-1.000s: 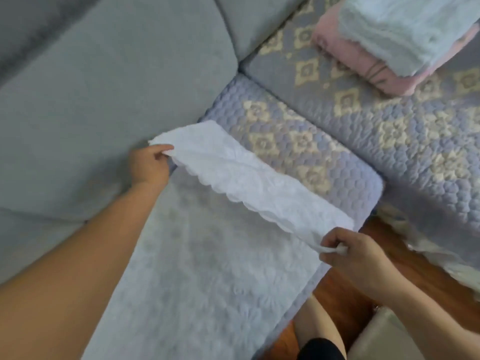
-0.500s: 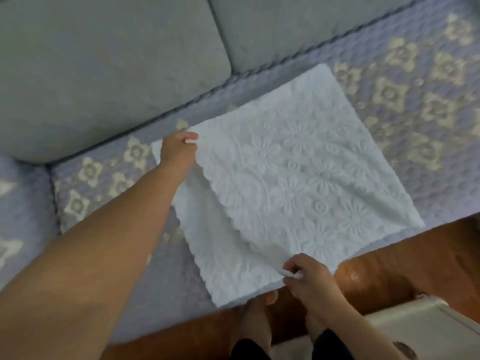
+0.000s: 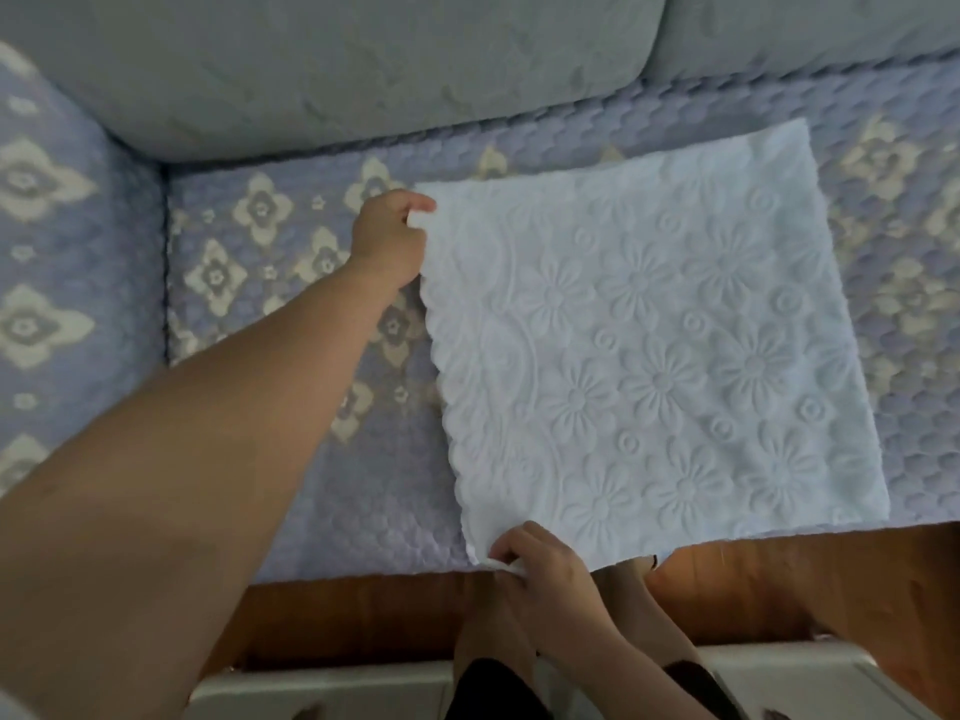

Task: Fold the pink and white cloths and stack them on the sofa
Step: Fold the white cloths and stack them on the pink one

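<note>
The white cloth (image 3: 660, 366) lies folded flat on the sofa seat (image 3: 311, 485), its left corners pinched by the left hand (image 3: 389, 236) far and the right hand (image 3: 540, 569) near, so another fold rightward looks next.

A home living room: beyond the fingers (image 3: 415, 202) runs a sofa (image 3: 311, 459) with grey back cushions (image 3: 337, 70) and a quilted lavender seat cover; below them, a wooden floor (image 3: 363, 615).
</note>
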`<act>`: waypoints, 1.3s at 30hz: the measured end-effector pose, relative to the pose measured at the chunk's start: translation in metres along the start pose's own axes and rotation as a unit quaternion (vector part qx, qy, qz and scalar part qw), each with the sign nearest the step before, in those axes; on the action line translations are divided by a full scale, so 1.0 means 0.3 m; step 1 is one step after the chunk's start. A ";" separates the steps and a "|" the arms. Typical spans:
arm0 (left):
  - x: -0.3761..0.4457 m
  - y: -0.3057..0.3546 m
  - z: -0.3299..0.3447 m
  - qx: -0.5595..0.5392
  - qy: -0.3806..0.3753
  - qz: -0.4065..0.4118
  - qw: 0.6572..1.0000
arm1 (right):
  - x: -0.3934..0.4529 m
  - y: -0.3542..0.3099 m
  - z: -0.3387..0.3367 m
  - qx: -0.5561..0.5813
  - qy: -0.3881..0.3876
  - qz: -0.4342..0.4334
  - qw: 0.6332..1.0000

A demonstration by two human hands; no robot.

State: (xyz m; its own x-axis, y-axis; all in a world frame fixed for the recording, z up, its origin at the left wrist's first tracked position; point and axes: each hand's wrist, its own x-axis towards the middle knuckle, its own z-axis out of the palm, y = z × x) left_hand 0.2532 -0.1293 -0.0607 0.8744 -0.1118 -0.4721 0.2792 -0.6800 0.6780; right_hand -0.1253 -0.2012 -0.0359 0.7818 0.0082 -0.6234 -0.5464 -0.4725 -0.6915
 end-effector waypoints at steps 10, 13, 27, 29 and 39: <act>-0.584 -0.298 0.145 0.028 0.075 -0.137 0.987 | 0.007 0.082 -0.133 -0.015 0.017 0.117 0.993; -0.874 -0.405 0.261 -0.053 0.024 -0.272 0.961 | -0.051 0.207 -0.383 -0.007 0.201 0.245 0.948; -1.096 -0.388 0.373 -0.200 0.056 -0.329 0.921 | -0.180 0.734 -0.912 0.313 0.114 0.313 0.890; -1.112 -0.371 0.370 -0.210 0.068 -0.325 0.920 | -0.221 0.745 -0.924 0.428 0.088 0.291 0.851; -1.229 -0.424 0.438 -0.284 0.111 -0.399 0.865 | -0.299 0.802 -0.839 0.444 0.155 0.356 0.808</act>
State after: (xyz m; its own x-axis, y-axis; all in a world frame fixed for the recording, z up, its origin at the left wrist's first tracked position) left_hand -0.1567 -0.0970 -0.0469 0.3505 0.4125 -0.8408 0.9236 -0.0031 0.3834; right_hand -0.2514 -0.5375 -0.0544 0.1377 -0.2732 -0.9521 -0.7824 0.5594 -0.2737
